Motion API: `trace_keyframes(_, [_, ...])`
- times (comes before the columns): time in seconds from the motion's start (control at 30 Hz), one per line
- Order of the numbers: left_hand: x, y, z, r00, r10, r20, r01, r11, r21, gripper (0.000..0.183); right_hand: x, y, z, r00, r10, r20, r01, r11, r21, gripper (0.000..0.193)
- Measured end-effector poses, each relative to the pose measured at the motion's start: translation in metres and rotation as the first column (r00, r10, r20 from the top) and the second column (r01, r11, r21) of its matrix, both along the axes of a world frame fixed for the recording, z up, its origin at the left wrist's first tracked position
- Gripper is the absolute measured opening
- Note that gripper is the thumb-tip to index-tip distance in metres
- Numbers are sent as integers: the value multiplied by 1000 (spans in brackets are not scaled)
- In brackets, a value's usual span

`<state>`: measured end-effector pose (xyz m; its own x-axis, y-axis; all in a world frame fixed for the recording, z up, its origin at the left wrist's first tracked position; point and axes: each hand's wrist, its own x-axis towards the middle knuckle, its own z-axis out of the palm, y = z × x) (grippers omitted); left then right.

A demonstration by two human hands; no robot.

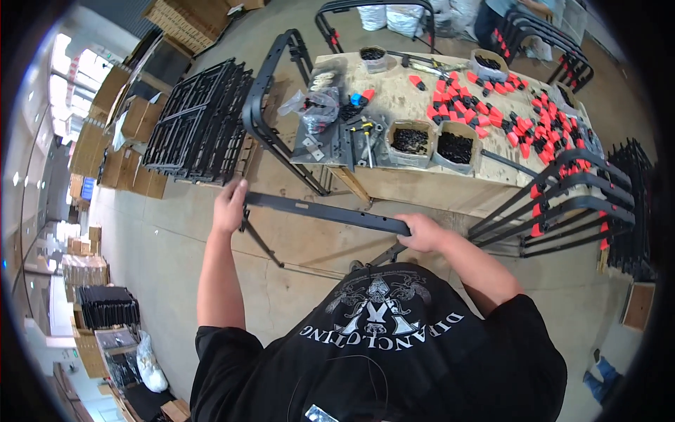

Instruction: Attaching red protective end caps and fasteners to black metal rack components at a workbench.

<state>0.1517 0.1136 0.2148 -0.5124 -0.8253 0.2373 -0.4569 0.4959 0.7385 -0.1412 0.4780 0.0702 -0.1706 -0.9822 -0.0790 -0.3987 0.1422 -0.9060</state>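
A black metal frame (330, 213) stands in front of me, with a slotted flat top bar and thin legs running down to the floor. My left hand (230, 206) is closed round the left end of that bar. At its right end, my right hand (424, 233) is also closed on the frame. The bar lies nearly level, a little lower at the right. My fingertips on the far side of the metal are partly hidden. Just beyond the frame is the near side of a wooden workbench (422, 184).
Red and black plastic caps (460, 105) lie over the bench, beside boxes of small black parts (455, 148) and a hammer (368, 143). Similar black frames (590, 184) lean at the right; another (259, 112) stands left. Stacked black racks (200, 119) rest on a pallet. A person (496, 21) is far right.
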Motion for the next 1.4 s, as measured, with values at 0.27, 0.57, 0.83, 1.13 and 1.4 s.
trace_keyframes(0.27, [-49,85,21,990,-86,110,97,991,-94,39,-31,66,-37,867,-493,75,498,863,-86,24])
trace_keyframes(0.57, [-75,103,67,978,-130,-162,127,992,-27,35,-69,107,106,807,-590,17,574,777,-260,25])
trace_keyframes(0.83, [-104,82,-39,939,-98,-329,116,993,34,36,-90,113,100,777,-615,-133,545,764,-344,24])
trace_keyframes(1.13, [-144,20,-81,920,-174,-351,218,972,90,34,-100,69,88,733,-647,-211,573,754,-321,22])
trace_keyframes(1.4, [-198,-24,-93,915,-234,-328,297,942,158,41,-146,29,75,632,-727,-270,683,687,-250,24])
